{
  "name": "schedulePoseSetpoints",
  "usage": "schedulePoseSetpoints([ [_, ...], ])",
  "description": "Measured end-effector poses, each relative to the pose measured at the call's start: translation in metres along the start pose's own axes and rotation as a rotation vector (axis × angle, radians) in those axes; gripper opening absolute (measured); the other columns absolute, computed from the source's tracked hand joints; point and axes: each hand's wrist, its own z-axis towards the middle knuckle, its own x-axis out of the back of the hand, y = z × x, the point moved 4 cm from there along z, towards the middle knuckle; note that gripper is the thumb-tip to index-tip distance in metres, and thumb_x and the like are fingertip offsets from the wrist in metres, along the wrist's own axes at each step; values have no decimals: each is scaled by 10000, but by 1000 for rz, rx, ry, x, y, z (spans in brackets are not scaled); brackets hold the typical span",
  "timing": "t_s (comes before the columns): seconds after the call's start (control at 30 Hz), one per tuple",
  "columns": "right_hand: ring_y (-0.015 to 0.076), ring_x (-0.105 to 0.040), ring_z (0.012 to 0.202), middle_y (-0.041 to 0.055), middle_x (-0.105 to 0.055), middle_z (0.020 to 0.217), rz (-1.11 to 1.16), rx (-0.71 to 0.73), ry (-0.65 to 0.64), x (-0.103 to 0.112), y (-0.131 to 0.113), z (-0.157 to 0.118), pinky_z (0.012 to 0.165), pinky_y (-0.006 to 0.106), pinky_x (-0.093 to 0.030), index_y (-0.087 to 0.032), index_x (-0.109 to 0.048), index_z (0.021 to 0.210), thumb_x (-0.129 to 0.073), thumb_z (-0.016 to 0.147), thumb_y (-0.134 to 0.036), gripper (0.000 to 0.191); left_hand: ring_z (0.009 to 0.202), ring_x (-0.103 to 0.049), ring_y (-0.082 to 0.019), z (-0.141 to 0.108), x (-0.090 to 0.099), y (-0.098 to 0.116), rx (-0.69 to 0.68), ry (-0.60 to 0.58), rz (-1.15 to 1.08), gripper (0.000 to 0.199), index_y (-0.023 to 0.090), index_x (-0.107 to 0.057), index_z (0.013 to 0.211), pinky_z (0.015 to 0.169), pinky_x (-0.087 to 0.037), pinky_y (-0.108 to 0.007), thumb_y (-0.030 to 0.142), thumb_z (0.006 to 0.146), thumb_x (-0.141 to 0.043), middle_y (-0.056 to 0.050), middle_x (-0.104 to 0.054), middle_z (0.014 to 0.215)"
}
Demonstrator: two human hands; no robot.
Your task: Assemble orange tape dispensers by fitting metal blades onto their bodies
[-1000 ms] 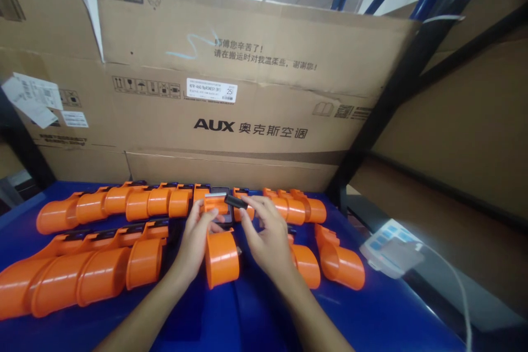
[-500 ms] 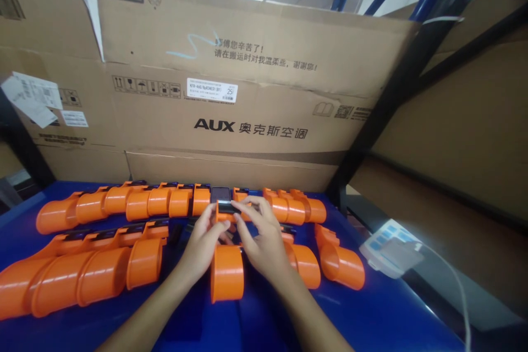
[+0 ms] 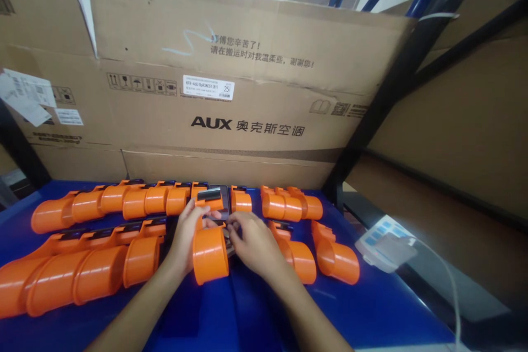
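My left hand (image 3: 185,237) is closed around an orange plastic holder (image 3: 210,256) with a round cup-like end, tilted a little and raised in front of me. A glossy black strip (image 3: 209,194) sits on the holder's upper end. My right hand (image 3: 252,239) is just to the right of it, fingers bent and pinched together beside dark small parts. What those fingertips grip, if anything, is too small and partly hidden. Behind the held piece stands a dark rectangular case (image 3: 225,198), partly covered by the holder and my fingers.
Rows of similar orange holders (image 3: 101,270) with dark tops lie on the blue table (image 3: 355,319), left and right. A white power strip (image 3: 385,243) with a plug and cable is at the right edge. A large cardboard box (image 3: 256,159) stands behind, beside a dark rack post (image 3: 371,102).
My right hand has left the black strip and dropped lower, to the right of the holder. My left hand has shifted left with the holder, which is now tilted.
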Motion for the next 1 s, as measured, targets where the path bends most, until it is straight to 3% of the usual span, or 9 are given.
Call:
schedulePoseSetpoints([
  [0.1,238,-630,966,83,-701,1027,-114,86,-212,-9,-4,-6,824,326,-468,-211,-697,1025,-584,907,-168,169,475,-577,-109,2,0,-2,-10,-11,10,338,189,-533,864,478,-454,-198,298,672,-789,13,-675,646],
  [0.23,249,-589,1016,102,-670,1112,-200,164,-334,-18,-8,-12,869,338,-443,-209,-704,1098,-613,897,-205,221,486,-591,-112,3,-1,-6,-10,-36,40,330,194,-538,887,476,-458,-198,298,686,-778,-3,-701,691],
  [0.37,262,-580,1000,114,-674,1108,-310,151,-325,-20,-10,-11,835,350,-429,-207,-699,1133,-576,924,-216,243,513,-617,-119,2,0,-8,-27,-60,51,344,195,-546,920,510,-491,-213,297,688,-778,-14,-721,741],
  [0.53,264,-617,953,118,-714,1032,-418,164,-289,-18,-11,-7,806,349,-425,-198,-712,1047,-523,951,-195,212,499,-600,-117,2,0,-7,-36,-55,58,374,198,-540,933,503,-496,-223,314,682,-791,-15,-725,746],
  [0.67,263,-679,895,122,-747,970,-422,74,-231,-13,-6,-3,726,319,-438,-185,-708,1025,-519,941,-169,208,487,-588,-117,1,-1,-4,-49,-39,71,369,198,-538,908,477,-479,-218,326,677,-795,-12,-721,727],
  [0.83,236,-729,764,70,-773,851,-59,-59,-25,-1,1,3,658,294,-486,-206,-688,1125,-505,973,-241,240,495,-610,-131,1,-2,-1,-52,-24,74,397,198,-555,919,483,-487,-226,336,646,-808,-10,-718,717],
  [1.0,224,-755,977,63,-778,1056,450,-55,214,6,6,3,806,309,-591,-233,-656,1219,-558,921,-215,314,498,-621,-142,2,-2,-3,-56,-31,115,436,188,-590,960,494,-497,-236,367,634,-817,-19,-724,722],
])
